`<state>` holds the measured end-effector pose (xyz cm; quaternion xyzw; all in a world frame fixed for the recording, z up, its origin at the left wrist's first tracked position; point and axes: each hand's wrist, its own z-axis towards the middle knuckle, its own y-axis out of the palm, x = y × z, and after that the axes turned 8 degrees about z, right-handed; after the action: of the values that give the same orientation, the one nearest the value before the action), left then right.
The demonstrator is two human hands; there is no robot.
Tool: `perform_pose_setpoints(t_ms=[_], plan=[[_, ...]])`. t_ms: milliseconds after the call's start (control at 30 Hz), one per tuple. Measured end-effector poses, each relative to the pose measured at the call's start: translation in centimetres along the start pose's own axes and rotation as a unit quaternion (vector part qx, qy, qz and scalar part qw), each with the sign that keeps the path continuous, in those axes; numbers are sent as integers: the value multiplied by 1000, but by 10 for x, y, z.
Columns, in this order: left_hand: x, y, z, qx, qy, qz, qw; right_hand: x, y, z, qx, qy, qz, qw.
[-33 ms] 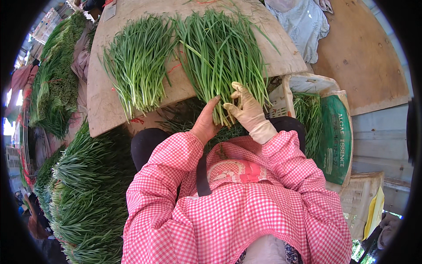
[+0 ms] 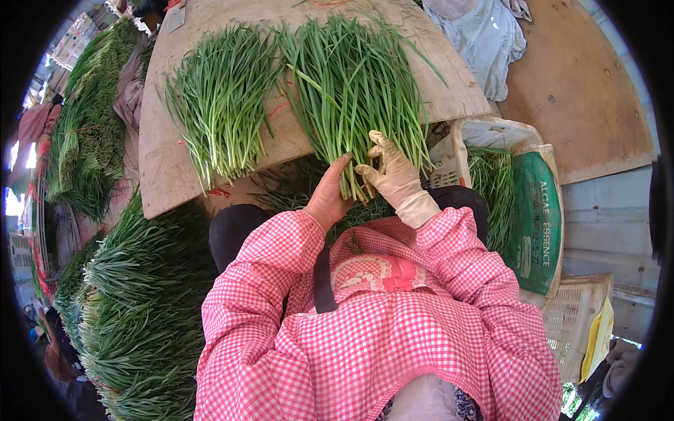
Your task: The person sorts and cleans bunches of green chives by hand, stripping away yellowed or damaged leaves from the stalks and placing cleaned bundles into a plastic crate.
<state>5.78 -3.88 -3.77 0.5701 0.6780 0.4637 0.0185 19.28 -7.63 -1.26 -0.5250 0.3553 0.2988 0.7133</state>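
Observation:
A loose bunch of garlic chives (image 2: 351, 84) lies on the wooden board (image 2: 158, 151), its pale stem ends reaching past the near edge toward me. My bare left hand (image 2: 328, 196) is closed round the left side of those stem ends, thumb on top and the other fingers mostly hidden beneath. From the right, my right hand (image 2: 397, 175), in a stained cream glove, has its fingers bent and its thumb against the same stems. A second bunch of garlic chives (image 2: 221, 105) rests apart on the board to the left, touched by neither hand.
A large heap of garlic chives (image 2: 144, 316) fills the lower left, and another pile (image 2: 91, 133) lies at the far left. On my right stands a white crate (image 2: 502, 133) with greens and a green bag (image 2: 537, 224). A pale cloth (image 2: 484, 42) lies at the back right.

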Motion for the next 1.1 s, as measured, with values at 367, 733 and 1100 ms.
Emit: perform_pose_setpoints(t_ms=[367,733,1100], plan=[[1,0,-3,-14,-8,32,999,26,3,7,-92,118,454,878],[-4,-11,7,-25,-59,54,997,18,3,-5,-178,60,420,888],[1,-7,6,-47,-25,60,997,-78,-31,-56,-447,213,551,672]])
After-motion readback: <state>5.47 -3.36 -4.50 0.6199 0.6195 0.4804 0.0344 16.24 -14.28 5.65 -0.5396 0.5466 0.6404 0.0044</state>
